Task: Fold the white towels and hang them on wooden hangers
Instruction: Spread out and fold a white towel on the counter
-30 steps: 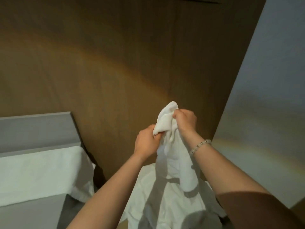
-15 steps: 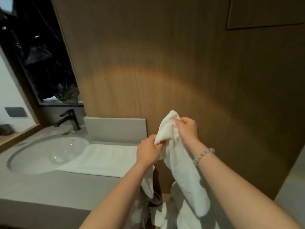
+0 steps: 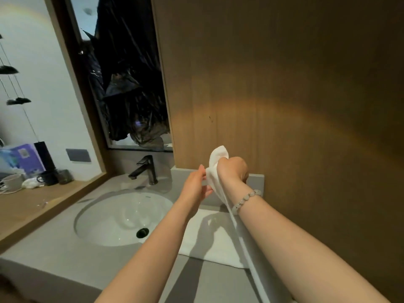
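Since second ago we swing left; counter point(image 3: 65, 256) and sink point(image 3: 118, 217) come into view. Near: flat towel point(image 3: 212, 241) lies on counter right of sink, below our arms. Above it, right hand point(image 3: 232, 169) fists top corner of hanging towel point(image 3: 218, 154); left hand point(image 3: 195, 186), now lower, pinches its edge. We judge folding barely begun. Far: tap point(image 3: 145, 169), mirror point(image 3: 126, 84). No hanger visible; wall point(image 3: 306, 127) close right.

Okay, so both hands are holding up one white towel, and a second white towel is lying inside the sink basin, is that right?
Not quite. The second towel lies flat on the counter beside the sink, not in the basin, as the head view shows. The left hand and right hand do hold up one white towel.
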Demonstrator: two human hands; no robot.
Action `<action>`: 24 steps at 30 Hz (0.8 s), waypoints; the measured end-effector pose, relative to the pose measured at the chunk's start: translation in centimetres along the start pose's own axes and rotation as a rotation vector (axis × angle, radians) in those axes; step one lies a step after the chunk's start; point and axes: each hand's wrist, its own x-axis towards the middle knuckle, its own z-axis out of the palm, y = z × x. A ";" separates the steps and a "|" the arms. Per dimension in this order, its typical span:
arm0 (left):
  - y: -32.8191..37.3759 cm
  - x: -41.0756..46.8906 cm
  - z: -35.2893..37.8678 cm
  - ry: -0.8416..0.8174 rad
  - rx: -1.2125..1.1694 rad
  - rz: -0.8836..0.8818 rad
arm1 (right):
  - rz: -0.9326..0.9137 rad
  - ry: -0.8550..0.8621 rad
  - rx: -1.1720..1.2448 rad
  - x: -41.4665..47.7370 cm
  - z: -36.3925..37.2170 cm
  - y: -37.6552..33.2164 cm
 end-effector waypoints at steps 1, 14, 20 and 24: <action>0.5 0.2 -0.9 -0.033 -0.050 -0.031 | -0.006 -0.019 0.005 0.0 1.1 -0.1; -3.5 5.2 -7.6 -0.284 -0.122 -0.143 | -0.054 -0.446 -0.093 2.9 11.2 -2.1; -5.9 8.5 -7.3 -0.169 0.199 -0.094 | 0.041 -0.671 0.034 6.5 12.7 -1.5; -6.8 10.7 -9.0 -0.096 0.005 -0.205 | 0.008 -0.597 0.019 11.0 11.0 3.0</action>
